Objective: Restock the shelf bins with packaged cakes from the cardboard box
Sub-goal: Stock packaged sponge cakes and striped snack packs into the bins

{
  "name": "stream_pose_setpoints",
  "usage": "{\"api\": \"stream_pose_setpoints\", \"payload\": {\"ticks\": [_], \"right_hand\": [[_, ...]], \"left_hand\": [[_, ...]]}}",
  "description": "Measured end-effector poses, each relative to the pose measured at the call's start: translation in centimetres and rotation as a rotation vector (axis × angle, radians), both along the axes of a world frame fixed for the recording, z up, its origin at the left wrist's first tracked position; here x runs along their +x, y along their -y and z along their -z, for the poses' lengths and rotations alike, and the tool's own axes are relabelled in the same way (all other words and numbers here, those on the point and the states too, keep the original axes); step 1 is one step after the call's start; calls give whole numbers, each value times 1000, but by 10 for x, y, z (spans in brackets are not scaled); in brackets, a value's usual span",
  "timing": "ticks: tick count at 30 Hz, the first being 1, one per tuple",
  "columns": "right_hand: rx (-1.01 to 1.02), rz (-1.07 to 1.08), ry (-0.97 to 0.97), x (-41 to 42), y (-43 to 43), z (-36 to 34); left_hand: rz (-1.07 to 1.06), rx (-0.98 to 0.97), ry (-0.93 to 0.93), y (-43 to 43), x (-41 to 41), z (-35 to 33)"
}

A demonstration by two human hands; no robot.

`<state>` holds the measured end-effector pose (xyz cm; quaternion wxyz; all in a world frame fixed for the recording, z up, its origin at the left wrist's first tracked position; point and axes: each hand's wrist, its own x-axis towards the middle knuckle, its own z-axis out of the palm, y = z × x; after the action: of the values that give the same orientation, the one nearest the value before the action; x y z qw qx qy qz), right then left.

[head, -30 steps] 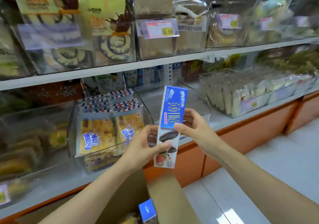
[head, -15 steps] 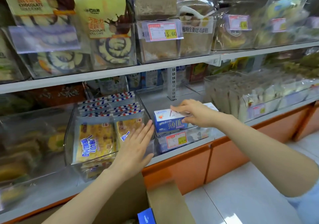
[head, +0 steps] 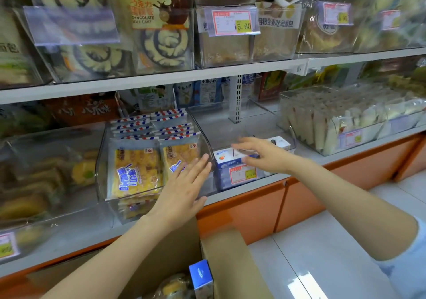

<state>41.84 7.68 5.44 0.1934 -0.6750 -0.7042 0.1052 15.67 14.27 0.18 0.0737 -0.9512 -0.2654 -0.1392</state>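
Low on the near shelf, the blue-and-white cake box point(head: 227, 158) lies flat on top of the stock in the middle clear bin point(head: 221, 128). The right hand point(head: 260, 156) hangs over its right end with fingers loosely spread and thumb below them; blur hides whether they touch it. To the left, the left hand point(head: 184, 190) is flat with straight fingers, holding nothing, in front of the neighbouring bin point(head: 103, 160) of yellow cake packs point(head: 136, 172), and nearest stands the cardboard box point(head: 228, 259) with another blue box point(head: 200, 275) inside.
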Motion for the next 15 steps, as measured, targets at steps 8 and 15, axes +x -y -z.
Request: {"api": "stream_pose_setpoints", "payload": {"ticks": [8, 15], "right_hand": [[237, -239, -105, -127, 37, 85], [-413, -66, 102, -174, 34, 220]], "left_hand": [[-103, 241, 52, 22, -87, 50], [-236, 217, -86, 23, -131, 74]]}}
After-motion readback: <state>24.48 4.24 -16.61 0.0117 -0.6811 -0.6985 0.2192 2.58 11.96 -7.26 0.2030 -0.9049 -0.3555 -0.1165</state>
